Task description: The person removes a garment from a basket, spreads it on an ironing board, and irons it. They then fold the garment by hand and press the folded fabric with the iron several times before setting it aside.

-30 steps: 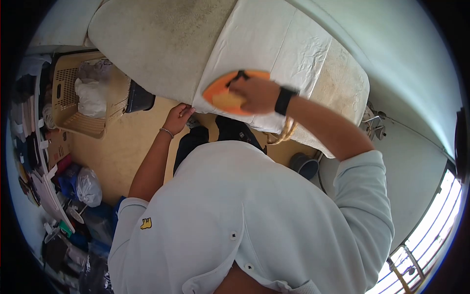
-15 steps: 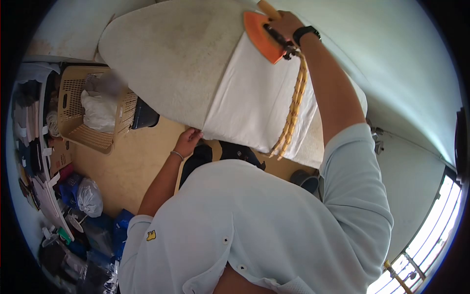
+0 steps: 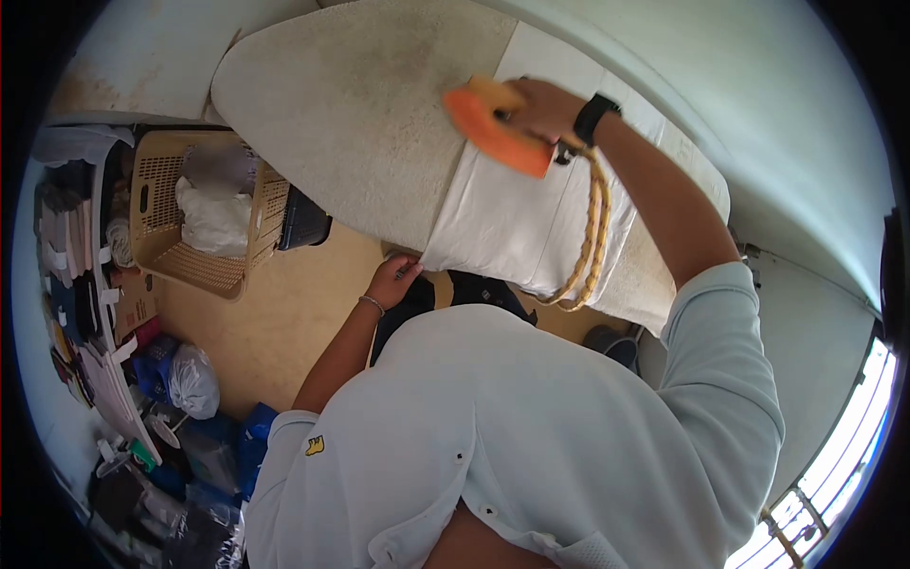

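Note:
My right hand (image 3: 542, 111) is wrapped round the handle of an orange iron (image 3: 502, 142), which is slightly blurred by motion. A yellow patterned cord (image 3: 599, 223) runs from the iron's back end and hangs over the near side. Beneath the iron lies a white cloth (image 3: 512, 223), spread across the ironing board (image 3: 332, 104) and draping over its near edge. At the cloth's near left corner, my left hand (image 3: 395, 279) pinches the edge between its fingers.
Left of the board stands a tan plastic basket (image 3: 194, 270) with white cloth inside, beside a dark bin (image 3: 303, 220). Shelves with folded clothes (image 3: 71, 228) line the left wall. Plastic bags (image 3: 194, 379) sit on the floor. A dark bucket (image 3: 611, 346) is under the board's right part.
My right hand has drawn the iron from the far edge of the cloth towards me and leftwards. My left hand stays at the cloth's corner. The view has shifted slightly.

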`<state>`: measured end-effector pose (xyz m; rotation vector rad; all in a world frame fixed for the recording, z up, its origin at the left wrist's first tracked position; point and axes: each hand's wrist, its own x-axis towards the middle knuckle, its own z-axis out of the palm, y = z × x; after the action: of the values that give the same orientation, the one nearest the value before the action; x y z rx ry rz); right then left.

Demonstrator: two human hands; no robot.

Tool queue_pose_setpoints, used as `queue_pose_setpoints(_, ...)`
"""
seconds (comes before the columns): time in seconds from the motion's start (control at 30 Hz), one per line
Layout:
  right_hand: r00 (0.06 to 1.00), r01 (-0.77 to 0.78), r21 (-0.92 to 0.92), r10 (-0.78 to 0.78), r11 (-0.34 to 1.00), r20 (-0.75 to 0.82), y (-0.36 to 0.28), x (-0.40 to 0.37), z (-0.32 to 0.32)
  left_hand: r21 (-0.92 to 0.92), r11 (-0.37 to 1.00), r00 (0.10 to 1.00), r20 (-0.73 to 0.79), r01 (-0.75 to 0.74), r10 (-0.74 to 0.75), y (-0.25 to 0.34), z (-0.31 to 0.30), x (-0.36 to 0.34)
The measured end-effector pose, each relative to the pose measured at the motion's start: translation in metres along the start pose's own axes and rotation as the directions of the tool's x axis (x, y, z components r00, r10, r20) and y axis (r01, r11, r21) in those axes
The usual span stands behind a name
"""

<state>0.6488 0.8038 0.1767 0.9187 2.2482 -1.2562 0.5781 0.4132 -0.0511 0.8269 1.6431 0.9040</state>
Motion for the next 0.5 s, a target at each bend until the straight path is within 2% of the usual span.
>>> queue_pose_setpoints(0.03,0.999,0.049,-0.057,-0.049,0.997,-0.009,0.0,-0.01,0.025,-0.034,0.998,0.999,0.022,0.044,-0.043,-0.001,0.0,0.002)
queue_pose_setpoints(0.07,0.995,0.07,-0.163,-0.057,0.984,0.084,-0.006,-0.018,0.044,-0.067,0.994,0.995,0.045,0.09,-0.087,-0.003,0.0,0.003)
queue_pose_setpoints(0.1,0.944,0.33,-0.255,-0.314,0.909,0.104,0.009,-0.019,0.07,-0.063,0.994,0.995,0.058,0.088,-0.084,-0.012,0.001,0.004)
queue_pose_setpoints(0.2,0.94,0.334,-0.302,-0.292,0.893,0.175,-0.011,-0.059,0.129,-0.125,0.991,0.999,0.019,0.038,-0.036,-0.037,0.004,0.006)
queue_pose_setpoints(0.27,0.968,0.182,-0.376,-0.097,0.909,0.233,-0.037,-0.08,0.139,-0.161,0.986,0.999,0.024,0.032,-0.029,-0.037,0.002,0.006)
queue_pose_setpoints(0.3,0.97,0.174,-0.372,-0.093,0.912,0.226,-0.031,-0.077,0.143,-0.157,0.987,0.999,0.032,0.031,-0.026,-0.037,0.002,0.006)
queue_pose_setpoints(0.37,0.983,0.117,-0.41,-0.163,0.904,-0.079,-0.008,-0.056,0.143,-0.284,0.947,0.985,0.125,0.146,-0.114,-0.035,0.0,0.004)
queue_pose_setpoints(0.4,0.952,0.095,-0.284,-0.171,0.954,-0.254,0.004,-0.045,0.132,-0.278,0.949,0.985,0.131,0.147,-0.114,-0.038,-0.001,0.001)
queue_pose_setpoints(0.43,0.936,0.018,-0.167,-0.075,0.986,-0.344,0.001,-0.042,0.113,-0.278,0.953,0.989,0.118,0.122,-0.092,-0.044,-0.004,-0.002)
queue_pose_setpoints(0.47,0.812,0.046,-0.266,-0.191,0.963,-0.552,0.025,-0.024,0.106,-0.279,0.955,0.992,0.104,0.096,-0.07,-0.049,-0.007,-0.007)
queue_pose_setpoints(0.5,0.904,-0.183,0.159,0.229,0.97,-0.36,-0.01,-0.046,0.078,-0.273,0.957,0.992,0.106,0.097,-0.07,-0.048,-0.012,-0.015)
